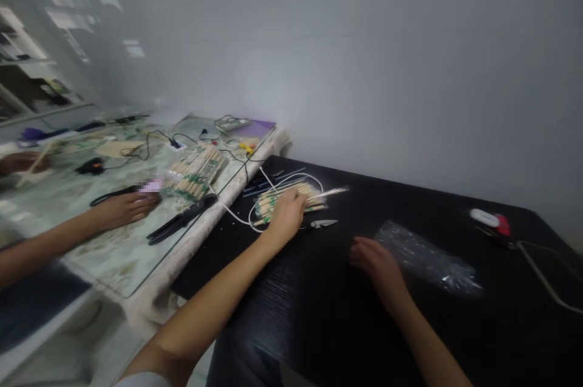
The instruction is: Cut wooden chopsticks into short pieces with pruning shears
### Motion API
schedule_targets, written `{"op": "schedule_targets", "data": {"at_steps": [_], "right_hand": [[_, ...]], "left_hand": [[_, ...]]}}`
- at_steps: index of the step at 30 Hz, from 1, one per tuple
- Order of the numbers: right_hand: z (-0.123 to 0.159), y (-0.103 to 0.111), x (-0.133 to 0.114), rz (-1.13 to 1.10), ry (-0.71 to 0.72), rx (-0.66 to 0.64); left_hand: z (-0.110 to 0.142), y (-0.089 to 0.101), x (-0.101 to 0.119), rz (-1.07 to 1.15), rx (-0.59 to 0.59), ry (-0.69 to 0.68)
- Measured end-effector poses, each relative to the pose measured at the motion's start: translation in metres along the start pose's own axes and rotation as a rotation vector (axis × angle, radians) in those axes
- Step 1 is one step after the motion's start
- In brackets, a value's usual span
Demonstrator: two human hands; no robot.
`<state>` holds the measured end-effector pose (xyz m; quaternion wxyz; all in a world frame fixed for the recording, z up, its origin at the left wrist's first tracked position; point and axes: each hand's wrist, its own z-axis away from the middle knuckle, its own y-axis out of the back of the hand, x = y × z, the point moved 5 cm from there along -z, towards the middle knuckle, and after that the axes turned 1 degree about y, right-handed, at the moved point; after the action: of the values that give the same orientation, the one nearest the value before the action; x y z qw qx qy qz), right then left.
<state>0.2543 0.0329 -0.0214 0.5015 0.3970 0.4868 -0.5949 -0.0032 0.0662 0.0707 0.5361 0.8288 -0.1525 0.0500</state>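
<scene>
My left hand (286,215) is closed over a packet of pale sticks (266,202) with green markings. A thin, shiny whitish strip (334,192) sticks out to the right from its fingers; I cannot make out its kind. Just right of that hand lies a small pair of snips (324,224), blades showing. My right hand (376,262) hovers low over the black table, slightly blurred, fingers loosely bent with nothing seen in them. Beside it lies a crinkled clear plastic bag (428,259). A white cord (249,217) loops around the packet.
The black table (328,326) carries a phone (553,274) and a white-and-red object (489,221) at right. On the adjoining glass-topped table are dark shears (182,217), another stick packet (195,171), and another person's hands (130,209). A wall stands behind.
</scene>
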Motion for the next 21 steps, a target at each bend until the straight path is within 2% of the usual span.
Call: {"op": "schedule_targets", "data": {"at_steps": [2,5,7,9,13,16,21], "right_hand": [[-0.007,0.012,-0.002,-0.004,0.023,0.082],[-0.014,0.034,-0.008,-0.022,0.074,0.27],[-0.013,0.046,-0.014,-0.009,0.133,0.417],[-0.01,0.053,-0.019,0.073,0.174,0.496],[-0.006,0.051,-0.022,0.258,0.187,0.486],[-0.005,0.046,-0.02,0.33,0.221,0.459],[-0.004,0.038,-0.016,0.392,0.241,0.395]], "left_hand": [[-0.001,-0.003,-0.011,-0.011,0.012,0.027],[0.001,-0.001,-0.021,-0.021,0.067,0.047],[0.005,0.0,-0.019,-0.017,0.078,0.04],[0.01,-0.004,-0.011,-0.022,0.04,0.044],[0.022,-0.022,-0.001,-0.065,-0.113,0.06],[0.03,-0.034,-0.004,-0.077,-0.207,0.066],[0.034,-0.035,-0.015,-0.095,-0.229,0.113]]}}
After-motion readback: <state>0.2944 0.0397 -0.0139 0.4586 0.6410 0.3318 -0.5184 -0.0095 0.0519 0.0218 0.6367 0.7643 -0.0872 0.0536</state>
